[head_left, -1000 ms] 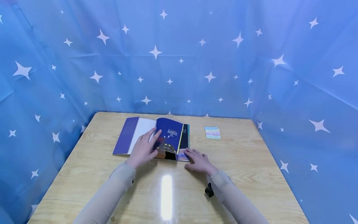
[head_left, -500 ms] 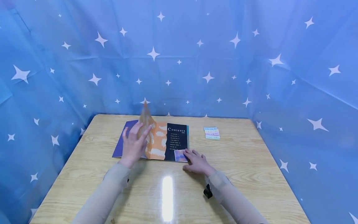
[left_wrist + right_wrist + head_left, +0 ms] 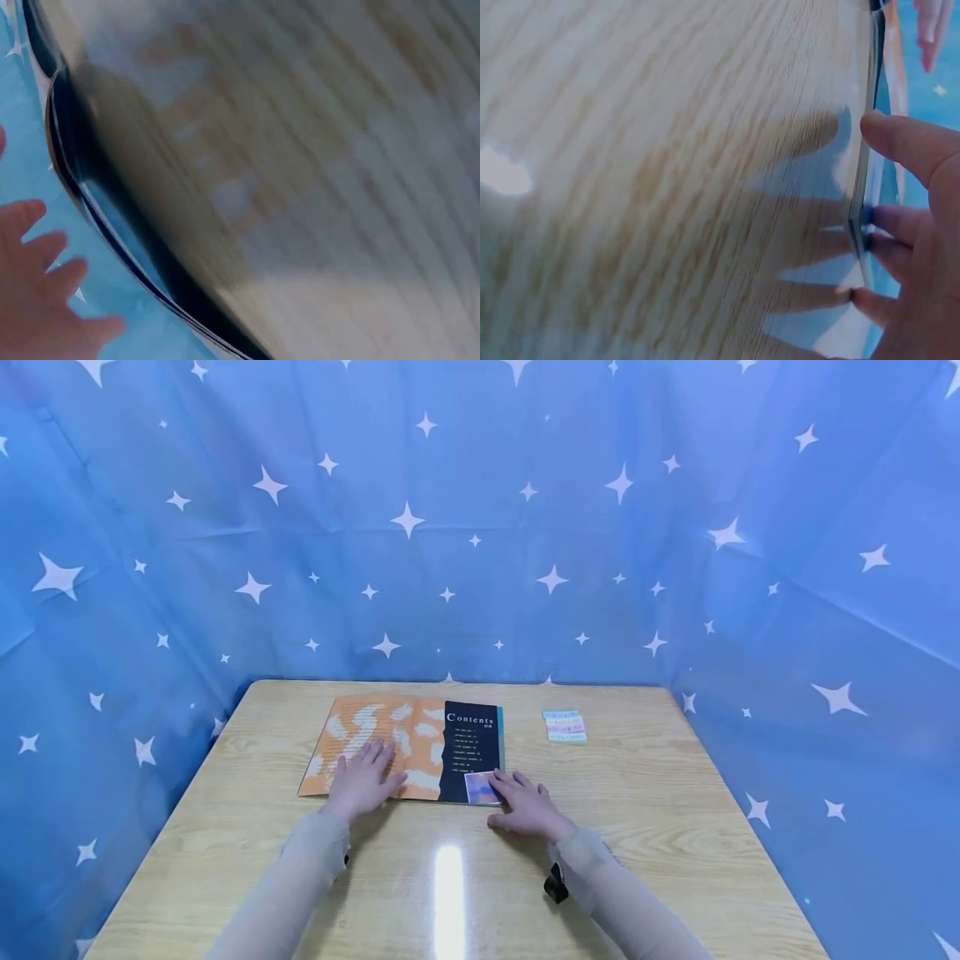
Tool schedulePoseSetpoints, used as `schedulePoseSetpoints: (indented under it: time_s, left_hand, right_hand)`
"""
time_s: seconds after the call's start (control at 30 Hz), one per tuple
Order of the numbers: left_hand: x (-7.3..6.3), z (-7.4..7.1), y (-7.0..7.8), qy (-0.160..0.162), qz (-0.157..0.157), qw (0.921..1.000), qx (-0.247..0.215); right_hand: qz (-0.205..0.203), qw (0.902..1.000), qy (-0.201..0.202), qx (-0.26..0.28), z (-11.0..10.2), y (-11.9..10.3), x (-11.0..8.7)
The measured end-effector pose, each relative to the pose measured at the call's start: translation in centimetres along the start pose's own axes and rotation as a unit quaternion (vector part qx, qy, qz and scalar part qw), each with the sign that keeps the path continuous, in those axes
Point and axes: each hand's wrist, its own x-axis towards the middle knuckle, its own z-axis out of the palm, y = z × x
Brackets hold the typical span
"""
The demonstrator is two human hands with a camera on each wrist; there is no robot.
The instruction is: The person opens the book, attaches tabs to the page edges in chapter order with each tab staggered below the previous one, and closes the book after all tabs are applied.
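Note:
An open book (image 3: 420, 739) lies toward the back of the table in the head view, with orange and white patterned pages and a black "Contents" section on its right side. My left hand (image 3: 362, 783) is over the lower part of the left page, fingers spread. At the bottom right corner, my right hand (image 3: 531, 810) rests its fingertips on the book beside a small purple and blue picture (image 3: 480, 787). In the left wrist view the book's edge (image 3: 127, 244) bows up near my spread fingers. The right wrist view shows my thumb and fingers along the book's lower edge (image 3: 862, 169).
Several pastel sticky notes (image 3: 565, 727) with writing lie right of the book on the wooden table (image 3: 637, 860). A blue curtain (image 3: 480, 510) with white stars stands behind the table and along its sides. A bright light reflection shows on the tabletop.
My left hand has turned a blue page, then an orange one, over to the left, and has come down onto the left page. My right hand has stayed at the lower right corner.

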Motion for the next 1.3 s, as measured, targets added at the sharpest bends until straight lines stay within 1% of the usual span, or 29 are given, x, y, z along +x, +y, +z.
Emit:
schedulePoseSetpoints:
  time_s: [0.03, 0.07, 0.13, 0.23, 0.37, 0.53, 0.6, 0.7, 0.8, 0.87, 0.97, 1.07, 1.17, 1.23, 1.3]
  left_hand:
    - [0.0, 0.2, 0.1, -0.020, -0.007, 0.9997, -0.008]
    - [-0.1, 0.4, 0.2, -0.033, -0.011, 0.9993, -0.013]
    - [-0.1, 0.7, 0.5, -0.050, -0.021, 0.9982, -0.024]
    - [-0.1, 0.9, 0.8, -0.055, -0.030, 0.9975, -0.033]
    - [-0.1, 1.1, 0.7, -0.061, -0.035, 0.9969, -0.036]
    - [-0.2, 1.2, 0.8, -0.071, -0.030, 0.9966, -0.031]
    - [-0.2, 1.2, 1.0, -0.061, -0.023, 0.9974, -0.031]
    - [-0.2, 1.2, 1.3, -0.028, 0.000, 0.9992, -0.029]
    - [0.0, 1.0, 1.8, 0.023, 0.052, 0.9984, -0.007]
    - [0.3, 0.7, 2.3, 0.058, 0.091, 0.9941, 0.017]
    - [0.5, 0.2, 3.2, 0.102, 0.144, 0.9825, 0.060]
    - [0.5, -0.2, 3.9, 0.137, 0.181, 0.9693, 0.095]
    - [0.3, -0.6, 4.1, 0.183, 0.207, 0.9558, 0.099]
    - [0.1, -0.9, 4.1, 0.224, 0.222, 0.9441, 0.096]
    - [-0.1, -1.2, 3.9, 0.264, 0.232, 0.9322, 0.088]
  right_hand:
    - [-0.002, 1.0000, 0.002, -0.001, 0.1, -0.2, 0.0]
    - [-0.003, 1.0000, 0.004, 0.000, 0.1, -0.4, 0.0]
    - [-0.001, 1.0000, 0.006, -0.002, 0.1, -0.9, -0.1]
    - [0.004, 1.0000, 0.005, -0.004, 0.1, -1.4, 0.0]
    - [0.001, 0.9999, -0.002, -0.010, 0.4, -1.7, 0.4]
    - [-0.010, 0.9997, -0.009, -0.019, 1.0, -2.3, 0.8]
    - [-0.015, 0.9997, -0.010, -0.018, 1.1, -2.6, 0.9]
    - [-0.021, 0.9996, -0.012, -0.014, 1.2, -3.0, 1.0]
    - [-0.020, 0.9996, -0.008, -0.016, 1.4, -3.1, 1.0]
    - [-0.021, 0.9996, -0.001, -0.021, 1.5, -3.2, 1.1]
    - [-0.023, 0.9994, 0.016, -0.022, 1.7, -3.1, 1.1]
    - [-0.021, 0.9989, 0.040, -0.014, 2.0, -2.8, 1.1]
    - [0.001, 0.9977, 0.066, 0.012, 2.0, -2.2, 1.1]
    - [0.017, 0.9960, 0.083, 0.029, 1.8, -1.7, 1.1]
    - [0.031, 0.9951, 0.085, 0.041, 1.5, -1.1, 1.0]
